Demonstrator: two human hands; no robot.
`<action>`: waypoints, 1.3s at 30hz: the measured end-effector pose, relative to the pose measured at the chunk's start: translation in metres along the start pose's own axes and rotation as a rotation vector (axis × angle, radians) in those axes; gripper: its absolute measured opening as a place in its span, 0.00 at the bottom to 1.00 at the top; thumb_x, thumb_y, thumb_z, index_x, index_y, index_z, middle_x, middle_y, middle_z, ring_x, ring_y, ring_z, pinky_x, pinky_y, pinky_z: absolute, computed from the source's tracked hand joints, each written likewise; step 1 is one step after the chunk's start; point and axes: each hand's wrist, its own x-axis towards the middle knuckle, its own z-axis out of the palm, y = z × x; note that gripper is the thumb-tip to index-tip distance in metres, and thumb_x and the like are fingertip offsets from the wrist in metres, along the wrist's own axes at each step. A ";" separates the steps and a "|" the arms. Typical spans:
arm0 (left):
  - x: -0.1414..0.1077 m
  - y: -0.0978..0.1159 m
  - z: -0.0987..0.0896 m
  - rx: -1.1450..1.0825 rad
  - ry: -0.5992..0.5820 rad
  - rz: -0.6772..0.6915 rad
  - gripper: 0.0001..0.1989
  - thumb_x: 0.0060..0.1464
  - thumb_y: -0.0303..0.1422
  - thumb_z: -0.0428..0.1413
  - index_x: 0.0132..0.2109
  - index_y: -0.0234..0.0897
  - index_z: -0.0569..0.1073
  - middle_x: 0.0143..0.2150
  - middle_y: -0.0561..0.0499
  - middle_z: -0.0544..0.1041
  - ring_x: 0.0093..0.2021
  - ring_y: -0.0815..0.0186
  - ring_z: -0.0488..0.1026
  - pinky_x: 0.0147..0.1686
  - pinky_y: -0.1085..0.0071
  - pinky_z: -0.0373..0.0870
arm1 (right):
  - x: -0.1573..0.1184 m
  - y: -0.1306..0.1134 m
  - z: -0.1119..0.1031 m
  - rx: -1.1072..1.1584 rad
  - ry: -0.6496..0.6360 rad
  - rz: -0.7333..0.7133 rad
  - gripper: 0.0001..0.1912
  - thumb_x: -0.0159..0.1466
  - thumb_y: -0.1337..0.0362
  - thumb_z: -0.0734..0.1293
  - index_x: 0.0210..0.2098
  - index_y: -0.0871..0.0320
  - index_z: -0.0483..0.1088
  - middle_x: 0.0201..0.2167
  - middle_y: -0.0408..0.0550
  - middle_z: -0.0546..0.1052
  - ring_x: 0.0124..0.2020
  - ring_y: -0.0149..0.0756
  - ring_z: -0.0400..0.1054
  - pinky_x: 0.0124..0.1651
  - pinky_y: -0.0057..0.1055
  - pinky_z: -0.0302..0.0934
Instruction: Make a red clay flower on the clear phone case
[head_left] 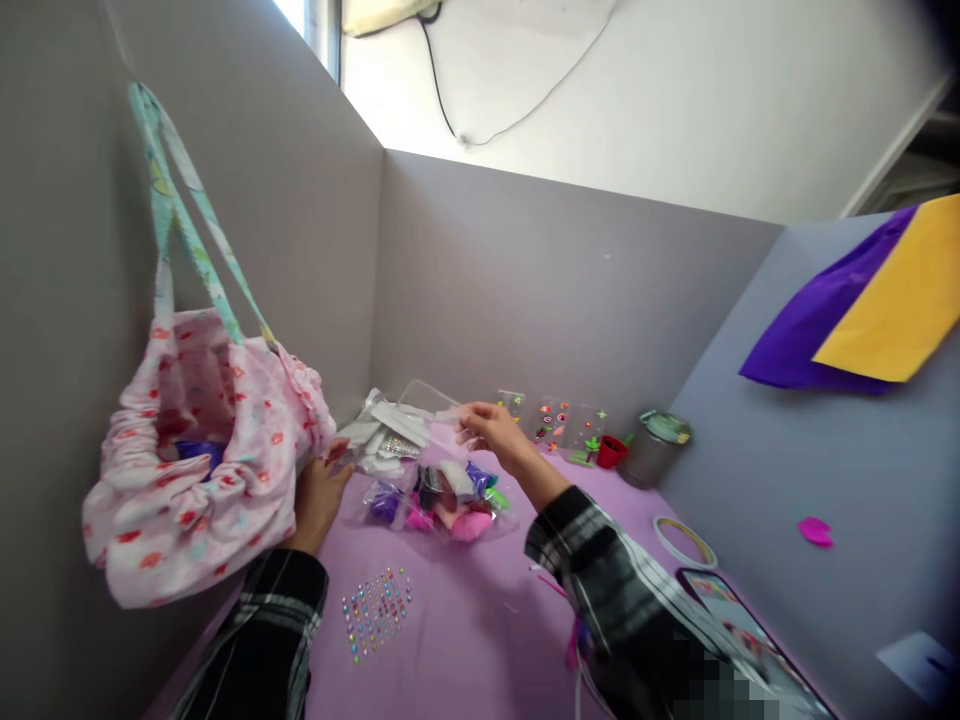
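Observation:
My right hand (493, 434) pinches the edge of a clear plastic bag (427, 392), raised above the table at the back. Beside the hanging cloth bag, my left hand (321, 500) reaches toward a pile of white and clear packets (384, 432); its fingers look apart, though the cloth bag hides part of the hand. One packet in the pile shows shiny beads or gems. Below my right hand lies a clear bag of colourful craft pieces (442, 505) in purple, pink, black and green. A sheet of gem stickers (376, 612) lies flat nearer to me.
A pink floral cloth bag (202, 520) hangs on the left wall. Sticker sheets (551, 420), a small red pot (612, 451) and a grey bin (654, 455) stand at the back right. A tape roll (684, 541) and a phone (739, 615) lie along the right edge.

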 end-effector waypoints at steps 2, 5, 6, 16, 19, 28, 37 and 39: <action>-0.001 0.004 0.004 0.033 -0.002 0.004 0.17 0.64 0.36 0.59 0.57 0.35 0.72 0.59 0.43 0.74 0.55 0.54 0.74 0.53 0.50 0.74 | -0.033 0.005 -0.013 0.066 0.008 -0.038 0.08 0.62 0.63 0.72 0.36 0.61 0.73 0.28 0.43 0.77 0.25 0.30 0.72 0.25 0.24 0.61; -0.002 0.010 0.009 0.089 -0.040 -0.015 0.16 0.64 0.37 0.60 0.55 0.35 0.73 0.56 0.44 0.75 0.53 0.55 0.75 0.52 0.51 0.75 | -0.081 0.019 -0.032 0.136 0.058 -0.074 0.14 0.55 0.56 0.75 0.33 0.59 0.72 0.26 0.43 0.77 0.22 0.30 0.69 0.22 0.24 0.56; -0.003 0.013 0.008 0.101 -0.056 -0.022 0.15 0.64 0.37 0.59 0.54 0.35 0.74 0.55 0.44 0.76 0.51 0.56 0.76 0.51 0.52 0.75 | -0.096 0.025 -0.038 0.154 0.080 -0.084 0.16 0.54 0.53 0.75 0.32 0.58 0.71 0.25 0.44 0.77 0.22 0.29 0.68 0.22 0.25 0.55; -0.074 0.098 0.008 -0.037 -0.268 0.014 0.26 0.56 0.56 0.54 0.50 0.40 0.74 0.43 0.49 0.79 0.46 0.54 0.76 0.48 0.61 0.73 | -0.173 0.086 -0.041 0.406 0.140 0.081 0.22 0.48 0.49 0.80 0.30 0.57 0.71 0.26 0.47 0.78 0.20 0.31 0.68 0.21 0.26 0.56; -0.110 0.111 0.025 -0.120 -0.491 -0.050 0.26 0.51 0.56 0.58 0.46 0.39 0.75 0.35 0.50 0.79 0.36 0.58 0.77 0.35 0.65 0.74 | -0.182 0.094 -0.036 0.441 0.099 0.121 0.23 0.48 0.48 0.80 0.30 0.56 0.70 0.26 0.46 0.78 0.21 0.31 0.69 0.23 0.26 0.59; -0.151 0.101 0.044 -0.216 -0.772 -0.253 0.24 0.44 0.55 0.63 0.34 0.38 0.73 0.24 0.57 0.69 0.21 0.68 0.66 0.23 0.71 0.65 | -0.208 0.125 -0.047 0.464 -0.096 0.192 0.26 0.61 0.41 0.72 0.45 0.57 0.76 0.36 0.52 0.81 0.34 0.36 0.76 0.38 0.31 0.66; -0.159 0.092 0.051 -0.194 -0.803 -0.320 0.26 0.44 0.53 0.65 0.41 0.37 0.78 0.27 0.56 0.71 0.24 0.67 0.66 0.25 0.71 0.65 | -0.205 0.139 -0.037 0.517 -0.221 0.254 0.23 0.53 0.53 0.80 0.42 0.60 0.78 0.31 0.47 0.81 0.26 0.28 0.71 0.29 0.25 0.61; -0.159 0.088 0.051 -0.209 -0.803 -0.324 0.25 0.44 0.53 0.65 0.41 0.37 0.78 0.27 0.56 0.71 0.24 0.68 0.66 0.25 0.71 0.65 | -0.206 0.137 -0.036 0.514 -0.219 0.270 0.23 0.54 0.53 0.80 0.42 0.60 0.77 0.32 0.48 0.81 0.25 0.27 0.71 0.29 0.24 0.61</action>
